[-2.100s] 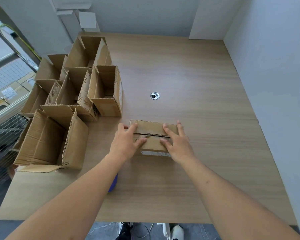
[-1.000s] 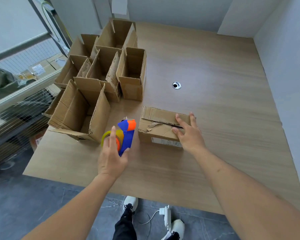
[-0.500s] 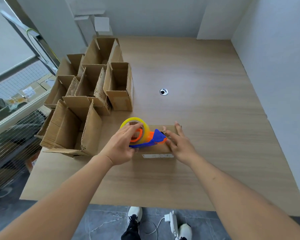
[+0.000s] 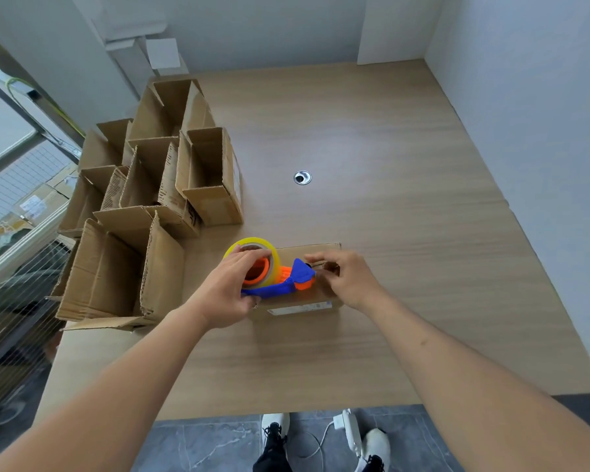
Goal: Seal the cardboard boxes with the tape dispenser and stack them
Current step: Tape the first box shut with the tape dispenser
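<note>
Both hands work over one closed cardboard box (image 4: 297, 301) lying crosswise just ahead of us on the counter (image 4: 406, 206). Our left hand (image 4: 225, 294) grips the tape dispenser (image 4: 273, 279), nose pointing right along the seam; our right hand (image 4: 349, 279) pinches at its tip. Beyond-left stand open boxes (image 4: 157, 185).

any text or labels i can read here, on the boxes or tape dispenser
White label on the closed box's front: too blurred to read.
Dark print on an open box's flap: too blurred to read.
Tape dispenser: no text visible.
</note>
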`<control>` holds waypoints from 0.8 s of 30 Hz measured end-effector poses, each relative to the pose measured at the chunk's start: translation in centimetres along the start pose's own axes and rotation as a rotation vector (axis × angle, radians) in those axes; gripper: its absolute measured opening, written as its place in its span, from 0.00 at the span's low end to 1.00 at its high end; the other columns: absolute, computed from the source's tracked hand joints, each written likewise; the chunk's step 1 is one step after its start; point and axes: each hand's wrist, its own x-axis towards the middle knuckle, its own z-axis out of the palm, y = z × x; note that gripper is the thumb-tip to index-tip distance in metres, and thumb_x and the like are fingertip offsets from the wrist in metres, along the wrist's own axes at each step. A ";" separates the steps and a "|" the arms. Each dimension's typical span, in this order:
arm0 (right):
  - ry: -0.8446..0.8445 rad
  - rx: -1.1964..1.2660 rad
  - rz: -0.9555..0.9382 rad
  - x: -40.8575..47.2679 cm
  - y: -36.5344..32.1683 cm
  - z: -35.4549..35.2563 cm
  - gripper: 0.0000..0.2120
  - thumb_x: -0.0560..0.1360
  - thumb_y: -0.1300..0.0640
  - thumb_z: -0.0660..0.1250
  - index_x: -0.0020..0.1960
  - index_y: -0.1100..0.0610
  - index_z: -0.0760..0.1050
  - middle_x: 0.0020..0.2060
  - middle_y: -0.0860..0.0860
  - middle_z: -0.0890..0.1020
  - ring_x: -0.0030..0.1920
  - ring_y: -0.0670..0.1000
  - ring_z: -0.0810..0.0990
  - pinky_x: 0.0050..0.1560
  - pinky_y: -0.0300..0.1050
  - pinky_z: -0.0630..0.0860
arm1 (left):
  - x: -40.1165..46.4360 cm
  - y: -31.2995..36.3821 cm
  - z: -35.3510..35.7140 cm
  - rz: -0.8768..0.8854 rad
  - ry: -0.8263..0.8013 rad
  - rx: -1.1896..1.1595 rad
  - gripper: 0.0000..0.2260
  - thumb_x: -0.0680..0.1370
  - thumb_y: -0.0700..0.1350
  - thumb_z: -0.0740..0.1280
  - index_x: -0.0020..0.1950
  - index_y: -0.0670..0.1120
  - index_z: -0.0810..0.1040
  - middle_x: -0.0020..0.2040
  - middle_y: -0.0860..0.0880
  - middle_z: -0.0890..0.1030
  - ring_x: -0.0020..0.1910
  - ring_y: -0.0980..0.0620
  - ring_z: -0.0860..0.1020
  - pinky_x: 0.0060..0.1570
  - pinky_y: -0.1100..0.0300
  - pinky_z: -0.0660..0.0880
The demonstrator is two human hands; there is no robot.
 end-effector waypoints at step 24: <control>0.311 -0.003 0.016 -0.9 -1.5 2.3 0.08 0.79 0.65 0.66 0.44 0.55 0.79 0.38 0.47 0.84 0.40 0.46 0.83 0.42 0.39 0.75 | -0.2 0.0 1.4 0.062 0.157 0.126 0.34 0.75 0.64 0.71 0.75 0.49 0.68 0.70 0.51 0.75 0.71 0.47 0.70 0.75 0.53 0.61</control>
